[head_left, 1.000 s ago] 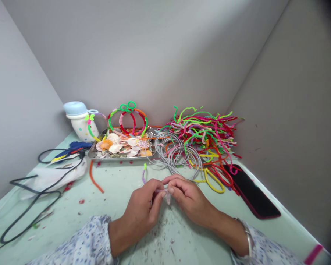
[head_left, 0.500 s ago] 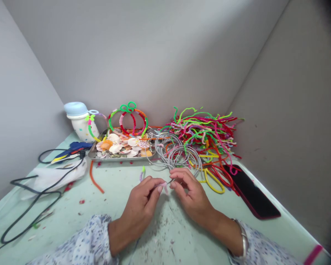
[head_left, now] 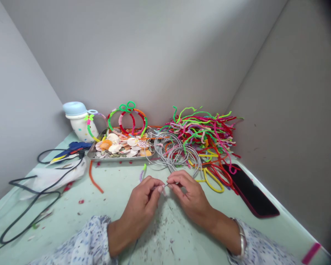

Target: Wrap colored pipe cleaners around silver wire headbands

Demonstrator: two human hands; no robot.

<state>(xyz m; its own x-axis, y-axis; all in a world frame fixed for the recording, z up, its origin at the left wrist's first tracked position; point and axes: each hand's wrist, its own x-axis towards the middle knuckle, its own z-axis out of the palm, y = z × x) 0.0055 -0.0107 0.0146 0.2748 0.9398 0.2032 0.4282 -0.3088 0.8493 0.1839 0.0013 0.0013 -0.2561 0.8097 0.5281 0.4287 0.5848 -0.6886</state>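
My left hand (head_left: pixel 142 204) and my right hand (head_left: pixel 186 195) meet at the middle of the pale green table (head_left: pixel 113 206), fingertips pinched together on a short pink pipe cleaner (head_left: pixel 163 188). A lilac and green pipe cleaner end (head_left: pixel 142 172) sticks up just behind my left hand. Right behind my right hand lies a bundle of grey wire headbands (head_left: pixel 176 152). Most of the pink piece is hidden by my fingers.
A metal tray of seashells (head_left: pixel 121 147) stands at the back with wrapped hoops (head_left: pixel 128 117) and a white jug (head_left: pixel 79 123). A heap of coloured pipe cleaners (head_left: pixel 206 136) fills the back right. A black phone (head_left: pixel 251 191) lies right. A glue gun (head_left: pixel 70 149), black cable (head_left: pixel 30 206) and plastic bag (head_left: pixel 52 176) lie left.
Both hands have shifted slightly away from me and the fingertips have reworked their pinch on the pink piece. Its dangling end is now tucked between the fingers.
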